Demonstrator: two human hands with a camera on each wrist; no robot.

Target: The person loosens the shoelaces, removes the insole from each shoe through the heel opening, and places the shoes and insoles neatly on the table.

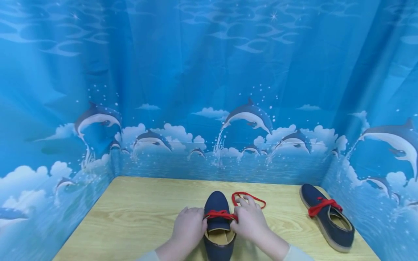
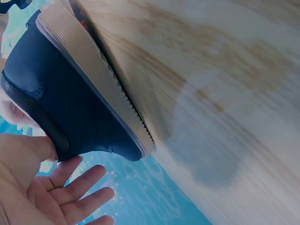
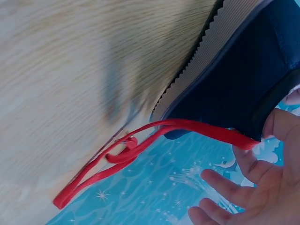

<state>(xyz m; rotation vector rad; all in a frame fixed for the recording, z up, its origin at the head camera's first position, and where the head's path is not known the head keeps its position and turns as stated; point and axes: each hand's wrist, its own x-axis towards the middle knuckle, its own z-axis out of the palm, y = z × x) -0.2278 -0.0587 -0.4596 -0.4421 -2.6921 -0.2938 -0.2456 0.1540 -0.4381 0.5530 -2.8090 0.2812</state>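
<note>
A navy shoe (image 1: 217, 200) with a tan sole stands upright on the table, its toe pointing away from me. Red shoelace (image 1: 219, 214) crosses its front, and a long loop of it trails onto the table to the right. At the left side of the opening, my left hand (image 1: 188, 225) pinches the shoe's eyelet flap between thumb and index finger, other fingers spread. Opposite it, my right hand (image 1: 250, 218) pinches the right flap where the red lace (image 3: 206, 129) comes out. Both thumbs are on the inner side of the flaps.
A second navy shoe (image 1: 341, 233), its red lace (image 1: 323, 206) tied over the front, sits near the right edge of the wooden table (image 1: 140, 206). A blue curtain (image 1: 183, 72) printed with dolphins encloses the table's back and sides.
</note>
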